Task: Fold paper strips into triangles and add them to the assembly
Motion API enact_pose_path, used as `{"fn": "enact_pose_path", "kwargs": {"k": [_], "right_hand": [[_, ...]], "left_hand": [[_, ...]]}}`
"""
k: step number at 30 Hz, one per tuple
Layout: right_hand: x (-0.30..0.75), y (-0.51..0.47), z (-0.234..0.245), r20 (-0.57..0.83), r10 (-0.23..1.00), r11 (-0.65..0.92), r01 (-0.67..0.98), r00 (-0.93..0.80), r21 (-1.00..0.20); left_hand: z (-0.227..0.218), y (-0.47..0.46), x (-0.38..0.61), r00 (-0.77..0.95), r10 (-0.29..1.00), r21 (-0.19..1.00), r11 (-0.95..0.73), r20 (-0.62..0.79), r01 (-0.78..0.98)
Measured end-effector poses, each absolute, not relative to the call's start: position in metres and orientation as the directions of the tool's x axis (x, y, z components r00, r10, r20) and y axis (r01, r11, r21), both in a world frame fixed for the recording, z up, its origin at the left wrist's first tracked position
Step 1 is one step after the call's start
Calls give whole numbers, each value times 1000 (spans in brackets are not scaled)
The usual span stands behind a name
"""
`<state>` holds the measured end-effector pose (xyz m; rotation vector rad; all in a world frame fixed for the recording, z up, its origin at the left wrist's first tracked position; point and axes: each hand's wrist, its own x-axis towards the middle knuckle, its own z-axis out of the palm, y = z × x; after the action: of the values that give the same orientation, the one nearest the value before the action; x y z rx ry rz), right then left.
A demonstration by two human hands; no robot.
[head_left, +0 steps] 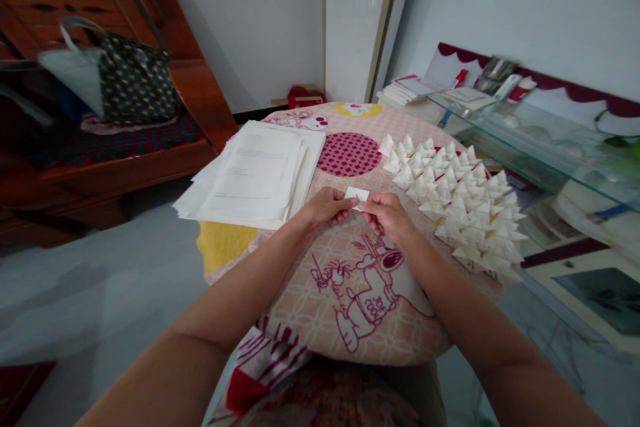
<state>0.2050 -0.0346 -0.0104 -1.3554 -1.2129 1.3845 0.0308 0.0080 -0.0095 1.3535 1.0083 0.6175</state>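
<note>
Between my two hands is a small folded piece of white paper (357, 194), held just above the round table. My left hand (327, 205) pinches its left side between thumb and fingers. On its lower right, my right hand (387, 213) grips it the same way. To the left of my hands lies a stack of white paper sheets (250, 170), with faint print on the top one. Over on the right, several pointed folded paper pieces (455, 203) stand in close rows.
A pink patterned cloth (320, 307) covers the round table. Beside it on the right, a glass shelf (530, 140) holds papers (407, 88) and small items. A wooden bench (200, 87) with a dotted bag (133, 80) stands at the left.
</note>
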Motion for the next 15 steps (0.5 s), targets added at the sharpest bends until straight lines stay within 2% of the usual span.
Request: {"fn": "enact_pose_path", "kwargs": {"k": [6,15], "right_hand": [[203,-34,-10,-193,980,-189,67,-58,-980],[202,-37,-6,-204,976,-199,77,-70,-977]], "left_hand": [[-16,9,33,415,900,971,35,-134,236],[-13,10,29,553,815,983,103,-170,150]]}}
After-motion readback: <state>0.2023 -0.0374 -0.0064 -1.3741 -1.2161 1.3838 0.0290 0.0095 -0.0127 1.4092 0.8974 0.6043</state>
